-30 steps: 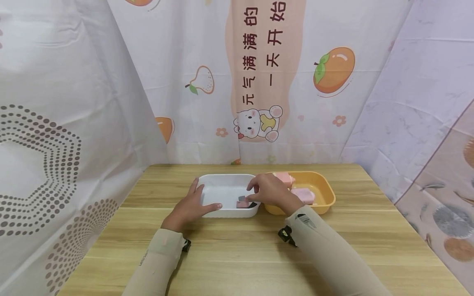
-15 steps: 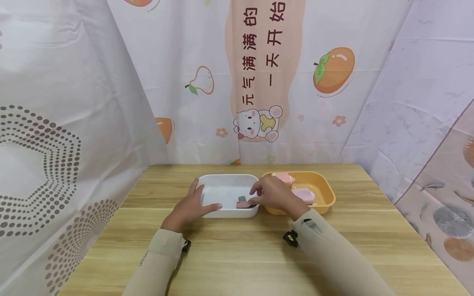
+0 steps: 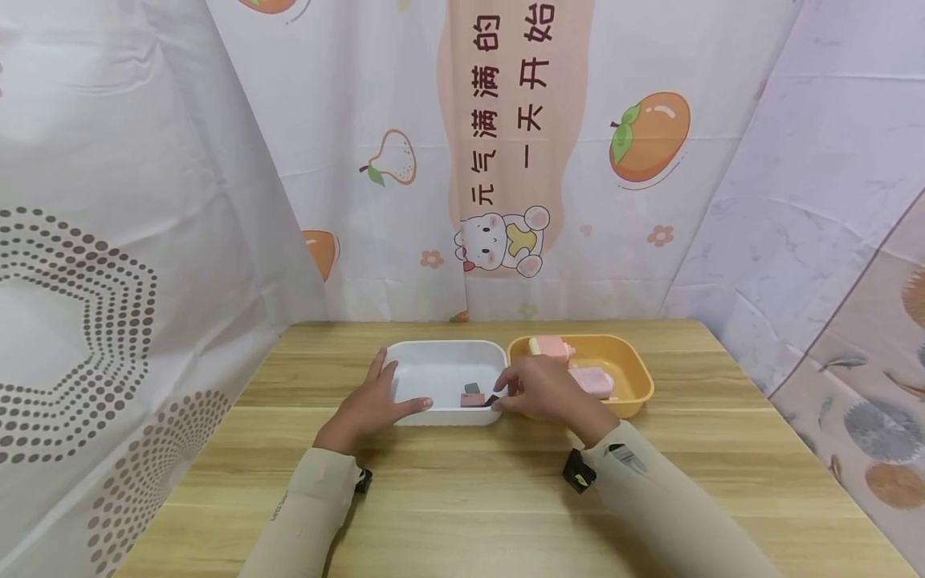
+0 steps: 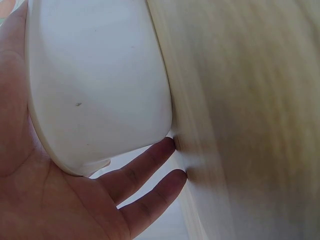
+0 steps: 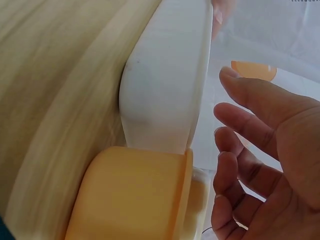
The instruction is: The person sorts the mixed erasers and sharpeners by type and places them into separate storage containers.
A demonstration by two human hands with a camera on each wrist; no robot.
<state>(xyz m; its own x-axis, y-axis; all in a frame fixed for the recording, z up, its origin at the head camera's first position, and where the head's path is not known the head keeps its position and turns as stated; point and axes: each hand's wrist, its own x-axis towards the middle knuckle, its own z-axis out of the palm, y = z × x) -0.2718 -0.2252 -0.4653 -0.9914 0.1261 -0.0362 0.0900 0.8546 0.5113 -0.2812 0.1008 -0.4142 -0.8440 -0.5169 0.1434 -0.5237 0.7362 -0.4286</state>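
The white plastic tray (image 3: 458, 417) stands on the table. My left hand (image 3: 367, 409) grips its left end, thumb along the front rim and fingers at the far side; the left wrist view has the palm against the tray (image 4: 100, 75). Inside, at the front right, lie a small pink block (image 3: 473, 399), a grey block (image 3: 472, 388) and a black piece (image 3: 492, 400). My right hand (image 3: 545, 391) hovers over the tray's right end and the yellow tray (image 3: 634, 373). In the right wrist view its fingers (image 5: 245, 117) are loosely bent, with nothing seen between them.
Inside the yellow tray lie a peach-pink bottle-shaped thing (image 3: 552, 347) and a paler pink one (image 3: 592, 381), partly behind the right hand. The two trays sit side by side on a wooden table (image 3: 462, 498). A printed curtain (image 3: 405, 241) hangs behind.
My right hand has drawn off to the right from the small pieces, leaving the pink block and the black piece in fuller sight. The left hand and white tray stay in place.
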